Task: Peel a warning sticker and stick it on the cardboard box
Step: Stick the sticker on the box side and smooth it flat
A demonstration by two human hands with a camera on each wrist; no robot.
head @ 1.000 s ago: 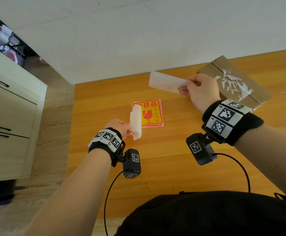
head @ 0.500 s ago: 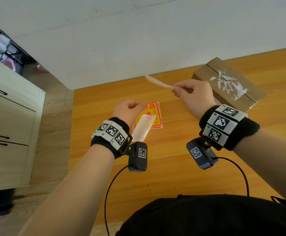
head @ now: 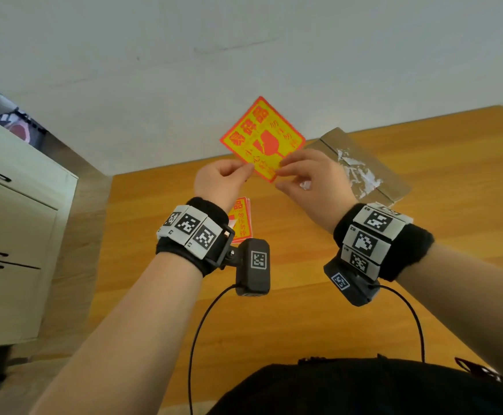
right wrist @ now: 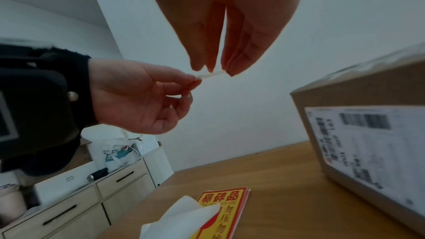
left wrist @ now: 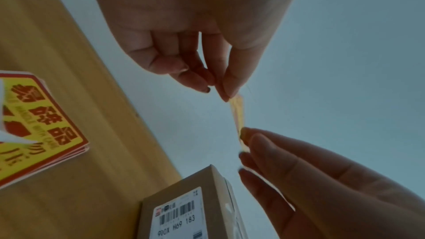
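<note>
A yellow and red warning sticker [head: 263, 139] is held up in the air above the wooden table [head: 304, 310], printed face toward me. My left hand [head: 248, 169] pinches its lower left edge and my right hand [head: 280, 172] pinches its lower right edge. The wrist views catch the sticker [left wrist: 238, 115] edge-on between both hands' fingertips. The cardboard box [head: 360, 166] lies on the table just right of my right hand, with torn white residue on top. A stack of stickers [head: 241, 217] lies below my left wrist, and a white backing paper [right wrist: 177, 215] rests on it.
A pale cabinet with drawers [head: 10, 235] stands left of the table, with a white bag [right wrist: 110, 152] on top. A white wall runs along the table's far edge. The box side carries a barcode label [right wrist: 358, 143]. Cables hang from both wrist cameras.
My left hand let go of the backing paper, which now lies on the stack, and rose to the sticker. Both hands now hold the sticker higher, printed face turned toward me.
</note>
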